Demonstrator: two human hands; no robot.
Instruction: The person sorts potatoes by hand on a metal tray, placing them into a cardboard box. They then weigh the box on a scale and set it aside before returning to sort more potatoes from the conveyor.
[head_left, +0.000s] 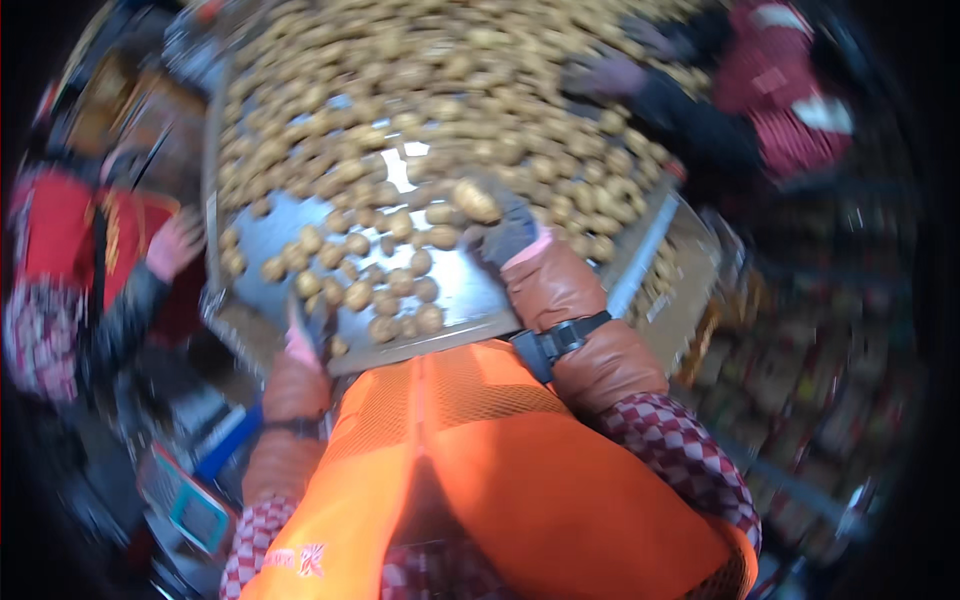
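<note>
A metal sorting table (469, 281) heaped with potatoes (390, 97) stands before me. My right hand (510, 225), in a dark glove with a pink cuff, holds one larger potato (476, 201) above the table, right of a loose group of potatoes (358, 295). Near the table's front left corner is my left hand (311, 330), gloved and blurred, beside a few potatoes; whether its fingers grip anything does not show. Both forearms wear brown sleeve covers with dark straps.
At the right, a co-worker's gloved hand (604, 75) reaches over the potatoes. Another person's hand (176, 244) is beside the table's left edge. A cardboard box (686, 262) with potatoes adjoins the right side. A teal-framed object (199, 514) lies at lower left.
</note>
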